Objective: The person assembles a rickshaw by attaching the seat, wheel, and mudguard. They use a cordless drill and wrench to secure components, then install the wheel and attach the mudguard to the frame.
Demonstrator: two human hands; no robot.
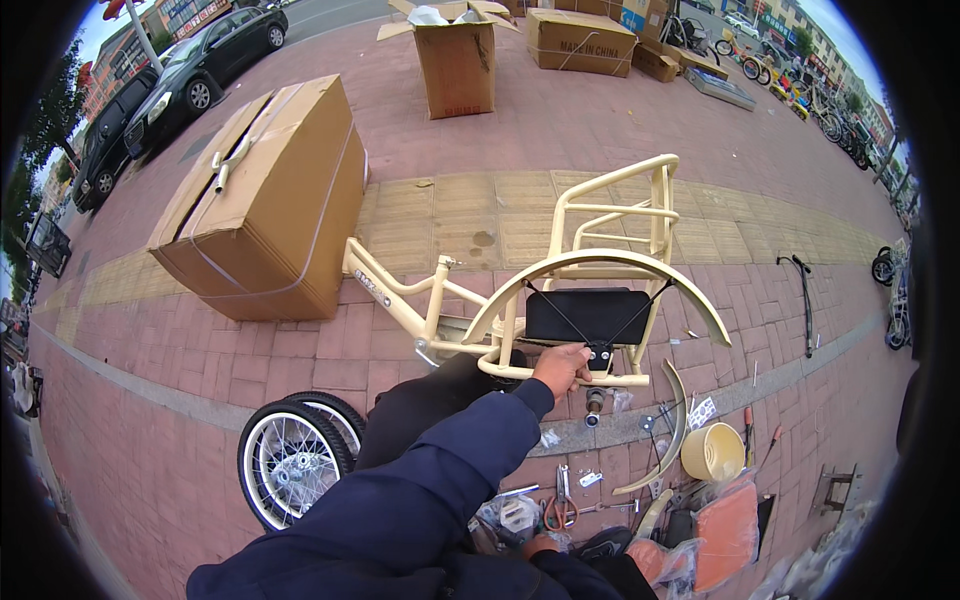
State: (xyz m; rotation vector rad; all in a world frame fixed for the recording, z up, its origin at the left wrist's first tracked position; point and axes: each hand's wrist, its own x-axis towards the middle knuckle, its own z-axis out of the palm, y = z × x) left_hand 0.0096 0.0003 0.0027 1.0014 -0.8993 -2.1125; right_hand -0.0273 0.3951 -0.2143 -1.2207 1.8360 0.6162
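A cream tricycle frame lies in front of me, with a curved cream fender standing over its rear part. Thin black stays run from the fender down to a small black bracket at the lower tube. My left hand reaches across to this bracket, its fingers closed on the near edge. Behind the stays sits a black panel. Below the bracket an axle end sticks out. My right hand is low, beside pliers and a clear plastic bag; its fingers are mostly hidden.
Two spoked wheels lie at left, below a large carton. Right of the tools are a loose fender, a cream round container and an orange pad. A black handlebar-like bar lies farther right.
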